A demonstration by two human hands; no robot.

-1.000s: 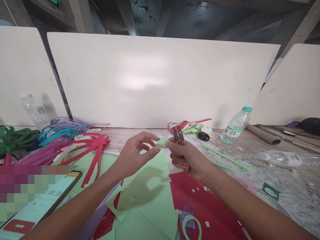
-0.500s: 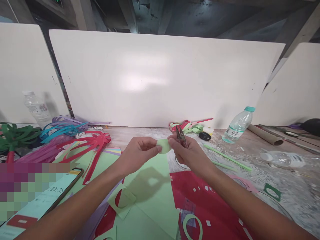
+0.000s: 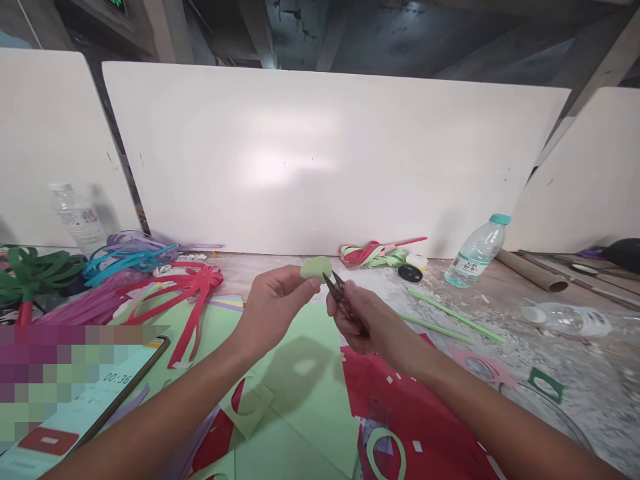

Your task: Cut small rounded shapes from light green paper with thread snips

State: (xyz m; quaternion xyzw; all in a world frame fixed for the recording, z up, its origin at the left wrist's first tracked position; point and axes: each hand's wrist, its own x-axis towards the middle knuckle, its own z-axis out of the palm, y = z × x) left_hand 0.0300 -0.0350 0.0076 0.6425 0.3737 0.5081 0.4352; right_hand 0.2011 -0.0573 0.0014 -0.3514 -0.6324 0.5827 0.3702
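Bottle, green strips right — paper flowers left.

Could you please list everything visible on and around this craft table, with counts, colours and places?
small light green paper disc: 1, pale green, pinched in the left hand
small metal thread snips: 1, dark metal, in the right hand, blades open toward the disc
light green paper sheet: 1, pale green, under the hands
red paper sheet: 1, red, right of the green sheet
looped paper-strip bundles: several, red, blue, purple, green, left side
clear plastic water bottles: 3, one teal-capped upright at right, one lying far right, one upright far left
phone: 1, timer screen, bottom left
cardboard tube: 1, brown, right rear
white boards: 3, behind the table
left hand: 1, holds the disc
right hand: 1, grips the snips
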